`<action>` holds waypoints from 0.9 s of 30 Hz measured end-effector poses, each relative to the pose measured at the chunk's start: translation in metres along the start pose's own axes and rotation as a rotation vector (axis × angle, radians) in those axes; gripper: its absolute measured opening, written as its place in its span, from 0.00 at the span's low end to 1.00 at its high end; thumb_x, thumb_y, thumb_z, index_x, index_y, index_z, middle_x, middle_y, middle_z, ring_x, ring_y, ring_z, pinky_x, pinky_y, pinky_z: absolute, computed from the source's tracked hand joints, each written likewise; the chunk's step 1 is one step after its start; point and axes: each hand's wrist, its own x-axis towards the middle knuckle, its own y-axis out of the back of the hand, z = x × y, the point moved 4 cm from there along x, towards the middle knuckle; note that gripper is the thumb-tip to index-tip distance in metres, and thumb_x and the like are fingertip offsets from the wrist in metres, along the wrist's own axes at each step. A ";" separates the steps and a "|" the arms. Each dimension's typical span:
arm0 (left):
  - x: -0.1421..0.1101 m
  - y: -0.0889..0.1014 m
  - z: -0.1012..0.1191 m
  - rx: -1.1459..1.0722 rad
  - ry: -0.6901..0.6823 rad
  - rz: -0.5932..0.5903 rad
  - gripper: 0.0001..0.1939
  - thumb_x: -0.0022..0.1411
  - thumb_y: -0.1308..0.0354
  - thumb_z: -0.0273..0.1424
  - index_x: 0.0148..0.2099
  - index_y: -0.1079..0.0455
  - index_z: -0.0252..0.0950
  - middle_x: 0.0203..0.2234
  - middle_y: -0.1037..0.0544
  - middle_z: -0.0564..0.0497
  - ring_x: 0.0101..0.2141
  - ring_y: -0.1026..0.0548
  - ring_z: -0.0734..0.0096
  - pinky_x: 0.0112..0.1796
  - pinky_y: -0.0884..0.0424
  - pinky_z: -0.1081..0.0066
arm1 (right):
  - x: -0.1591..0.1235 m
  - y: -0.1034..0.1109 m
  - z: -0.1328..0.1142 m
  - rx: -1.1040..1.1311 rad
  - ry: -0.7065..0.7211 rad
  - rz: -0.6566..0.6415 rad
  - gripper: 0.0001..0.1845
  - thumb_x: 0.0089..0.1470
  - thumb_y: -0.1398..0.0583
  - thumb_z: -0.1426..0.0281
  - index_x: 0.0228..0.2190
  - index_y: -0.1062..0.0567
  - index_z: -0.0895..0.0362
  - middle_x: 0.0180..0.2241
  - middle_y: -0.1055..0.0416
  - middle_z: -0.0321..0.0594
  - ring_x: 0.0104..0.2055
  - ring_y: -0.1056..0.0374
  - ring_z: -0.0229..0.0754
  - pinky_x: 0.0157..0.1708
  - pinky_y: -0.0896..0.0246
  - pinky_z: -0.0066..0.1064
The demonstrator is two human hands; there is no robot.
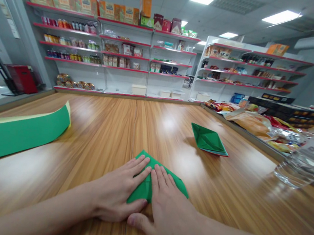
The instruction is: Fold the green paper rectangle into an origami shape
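A folded sheet of green paper lies on the wooden table in front of me, partly covered by both hands. My left hand rests flat on its left part, fingers stretched out. On its right part my right hand presses down, also with fingers straight. The two thumbs are close together at the near edge of the paper. Farther off to the right sits a folded green paper boat, apart from both hands.
A curled strip of green paper with a yellowish back lies at the left. At the right edge stands a clear water bottle, near packaged snacks beyond the table. Stocked shelves line the back.
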 end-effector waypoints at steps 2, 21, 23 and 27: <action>-0.001 0.000 0.000 -0.010 0.001 0.012 0.37 0.61 0.47 0.40 0.67 0.54 0.31 0.65 0.55 0.37 0.64 0.59 0.53 0.61 0.52 0.52 | -0.002 0.001 0.000 0.008 -0.003 -0.018 0.53 0.51 0.48 0.44 0.62 0.56 0.71 0.64 0.66 0.64 0.66 0.68 0.62 0.63 0.65 0.53; -0.005 0.000 -0.003 0.000 0.017 0.026 0.38 0.62 0.48 0.44 0.67 0.54 0.32 0.65 0.55 0.38 0.64 0.59 0.52 0.60 0.52 0.51 | -0.009 -0.008 0.003 -0.100 -0.032 0.155 0.50 0.54 0.52 0.44 0.62 0.52 0.71 0.63 0.62 0.65 0.65 0.65 0.66 0.61 0.65 0.57; -0.005 0.001 -0.002 0.000 0.014 0.042 0.38 0.61 0.47 0.42 0.67 0.54 0.32 0.65 0.54 0.37 0.64 0.58 0.51 0.60 0.52 0.51 | -0.010 -0.008 0.000 -0.094 0.015 0.183 0.47 0.55 0.52 0.46 0.62 0.51 0.68 0.64 0.62 0.61 0.66 0.66 0.64 0.62 0.66 0.56; -0.002 0.009 0.007 0.003 -0.009 0.058 0.34 0.61 0.47 0.39 0.66 0.50 0.31 0.64 0.49 0.36 0.63 0.53 0.50 0.60 0.49 0.52 | -0.011 -0.009 -0.009 -0.040 0.126 0.095 0.42 0.57 0.50 0.52 0.62 0.50 0.70 0.64 0.62 0.58 0.66 0.64 0.61 0.63 0.61 0.51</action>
